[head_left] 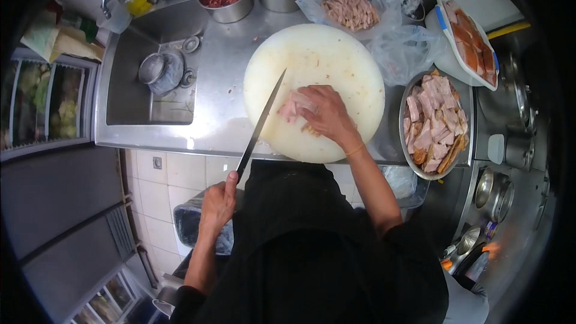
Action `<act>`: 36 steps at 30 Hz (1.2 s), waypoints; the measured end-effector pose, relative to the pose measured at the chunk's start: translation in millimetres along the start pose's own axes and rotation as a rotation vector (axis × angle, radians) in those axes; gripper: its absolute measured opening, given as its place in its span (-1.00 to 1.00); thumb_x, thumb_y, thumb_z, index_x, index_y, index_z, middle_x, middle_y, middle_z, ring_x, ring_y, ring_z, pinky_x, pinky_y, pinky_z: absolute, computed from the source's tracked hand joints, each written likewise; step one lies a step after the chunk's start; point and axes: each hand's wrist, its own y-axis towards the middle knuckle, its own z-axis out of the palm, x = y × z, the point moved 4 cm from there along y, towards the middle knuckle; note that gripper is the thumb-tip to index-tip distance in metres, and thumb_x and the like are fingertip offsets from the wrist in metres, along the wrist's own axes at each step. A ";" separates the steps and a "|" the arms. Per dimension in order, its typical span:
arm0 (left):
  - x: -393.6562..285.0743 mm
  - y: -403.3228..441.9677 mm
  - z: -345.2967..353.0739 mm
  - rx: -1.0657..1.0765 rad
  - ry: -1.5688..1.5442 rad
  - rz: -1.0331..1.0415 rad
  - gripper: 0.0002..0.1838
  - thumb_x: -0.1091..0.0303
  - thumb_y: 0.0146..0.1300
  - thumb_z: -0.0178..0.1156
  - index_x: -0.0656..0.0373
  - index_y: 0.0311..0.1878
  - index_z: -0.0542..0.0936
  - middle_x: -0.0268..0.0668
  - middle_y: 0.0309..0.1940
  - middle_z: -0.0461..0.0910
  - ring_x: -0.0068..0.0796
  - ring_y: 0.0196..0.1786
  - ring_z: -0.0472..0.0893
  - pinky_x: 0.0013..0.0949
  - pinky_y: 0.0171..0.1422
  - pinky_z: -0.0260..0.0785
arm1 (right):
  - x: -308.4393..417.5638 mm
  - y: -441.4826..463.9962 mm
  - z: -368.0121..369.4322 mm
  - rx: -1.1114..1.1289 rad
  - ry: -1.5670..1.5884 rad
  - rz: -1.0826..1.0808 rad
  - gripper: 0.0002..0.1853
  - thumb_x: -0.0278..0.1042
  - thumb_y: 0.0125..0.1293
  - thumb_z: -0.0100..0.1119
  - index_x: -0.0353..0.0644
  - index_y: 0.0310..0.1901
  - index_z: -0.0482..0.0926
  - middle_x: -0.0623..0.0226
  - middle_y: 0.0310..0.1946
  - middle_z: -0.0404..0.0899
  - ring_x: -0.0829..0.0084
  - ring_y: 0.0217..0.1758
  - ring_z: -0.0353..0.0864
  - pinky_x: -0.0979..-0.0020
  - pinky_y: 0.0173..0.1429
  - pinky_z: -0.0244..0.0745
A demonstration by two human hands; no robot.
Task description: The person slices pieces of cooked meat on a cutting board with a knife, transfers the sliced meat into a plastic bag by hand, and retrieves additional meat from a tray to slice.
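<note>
Through the head camera I see, at the left end of the steel table (219, 96), a sink (133, 96). To its right, my left hand (217, 205) is just off the table's near edge, its fingers wrapped round the handle of the knife (262, 126), thumb laid along it. The knife's long axis runs on a slant from that near edge towards the far edge, leaning right; its tip points away from me, over the left part of the round white board (312, 42).

Right of the blade, the pale meat (289, 109) lies on the board, one end showing towards the board's left edge; its long axis I cannot make out. My right hand (327, 114) covers the rest, fingers bent and pointing left; whether they pinch or only press, I cannot tell. By the table's near right corner is a metal bowl (405, 147) heaped with cut meat.
</note>
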 end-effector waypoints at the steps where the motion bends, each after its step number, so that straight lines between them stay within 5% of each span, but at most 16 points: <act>1: 0.7 0.3 0.2 0.002 -0.008 0.005 -0.04 -0.41 0.56 -0.23 0.46 -0.43 0.62 0.24 -0.50 0.58 0.32 -0.24 0.64 0.08 -0.01 0.44 | -5.2 4.1 10.2 0.077 -0.006 0.032 -0.58 -0.56 0.16 0.30 -0.17 0.10 0.70 0.12 0.02 0.66 0.03 0.13 0.58 0.07 0.30 0.47; 8: 8.4 -6.5 2.8 -0.038 -0.015 -0.046 -0.03 -0.41 0.56 -0.23 0.46 -0.41 0.64 0.29 -0.46 0.60 0.37 -0.19 0.65 0.12 0.02 0.44 | -4.0 0.3 -7.5 -0.026 -0.276 0.240 -0.56 -0.55 0.12 0.31 -0.19 0.11 0.67 0.14 -0.05 0.64 0.04 0.03 0.60 0.11 0.18 0.50; 11: 10.9 -7.4 4.9 -0.040 -0.012 -0.071 -0.03 -0.42 0.56 -0.23 0.47 -0.38 0.66 0.32 -0.44 0.61 0.40 -0.14 0.65 0.14 0.04 0.44 | 13.7 9.1 -0.4 -0.100 -0.173 -0.149 -0.62 -0.56 0.15 0.31 -0.18 0.06 0.69 0.16 -0.08 0.62 0.05 0.00 0.60 0.16 0.14 0.52; 14: 7.2 -8.7 5.5 -0.034 -0.017 -0.068 -0.03 -0.42 0.56 -0.23 0.48 -0.36 0.66 0.33 -0.42 0.62 0.44 -0.11 0.64 0.16 0.05 0.43 | -7.8 20.4 32.6 0.083 0.063 -0.194 -0.77 -0.54 0.21 0.29 -0.14 -0.09 0.70 0.20 -0.16 0.62 0.07 -0.04 0.60 0.13 0.10 0.53; 20: 11.4 -9.3 10.6 -0.045 -0.039 -0.095 -0.03 -0.42 0.55 -0.23 0.48 -0.36 0.65 0.33 -0.43 0.60 0.44 -0.15 0.63 0.17 0.05 0.42 | -21.0 43.2 31.7 -0.014 -0.016 -0.048 -0.84 -0.59 0.23 0.25 -0.19 -0.16 0.65 0.20 -0.20 0.64 0.07 -0.09 0.61 0.14 0.06 0.56; 23: 11.8 -12.3 11.2 -0.045 -0.063 -0.112 -0.03 -0.42 0.56 -0.23 0.48 -0.37 0.64 0.33 -0.44 0.59 0.43 -0.16 0.63 0.16 0.04 0.42 | -33.9 40.8 33.1 -0.056 0.026 0.000 -0.78 -0.59 0.22 0.23 -0.16 -0.11 0.68 0.24 -0.10 0.66 0.08 -0.02 0.60 0.13 0.08 0.56; 26: 14.5 -14.6 12.3 -0.034 -0.084 -0.124 -0.03 -0.42 0.56 -0.23 0.48 -0.38 0.63 0.32 -0.45 0.59 0.44 -0.16 0.62 0.15 0.04 0.42 | -18.2 37.0 23.0 -0.077 -0.049 -0.181 -0.67 -0.58 0.17 0.24 -0.11 -0.02 0.71 0.29 0.03 0.64 0.13 0.10 0.57 0.13 0.16 0.52; 29: 16.4 -15.4 13.7 -0.038 -0.092 -0.135 -0.02 -0.42 0.56 -0.24 0.48 -0.38 0.64 0.32 -0.44 0.60 0.43 -0.16 0.63 0.14 0.04 0.42 | -12.0 27.2 37.3 0.191 -0.061 -0.271 -0.57 -0.58 0.08 0.30 -0.05 0.03 0.73 0.32 0.08 0.61 0.17 0.17 0.52 0.13 0.22 0.46; 32: 16.4 -11.9 14.1 -0.050 -0.079 -0.158 -0.02 -0.43 0.55 -0.24 0.48 -0.37 0.65 0.30 -0.45 0.61 0.41 -0.17 0.63 0.14 0.04 0.42 | -13.2 34.9 34.5 0.389 -0.076 -0.114 -0.62 -0.58 0.05 0.30 -0.05 -0.05 0.74 0.33 0.06 0.61 0.19 0.16 0.51 0.14 0.25 0.43; 36: 22.4 -10.8 15.9 -0.075 -0.102 -0.148 -0.01 -0.45 0.54 -0.23 0.47 -0.39 0.65 0.24 -0.48 0.61 0.28 -0.22 0.66 0.10 0.02 0.43 | -17.4 36.4 29.4 0.448 -0.081 -0.108 -0.76 -0.53 0.10 0.28 -0.07 -0.17 0.72 0.30 -0.08 0.64 0.18 0.10 0.54 0.18 0.20 0.46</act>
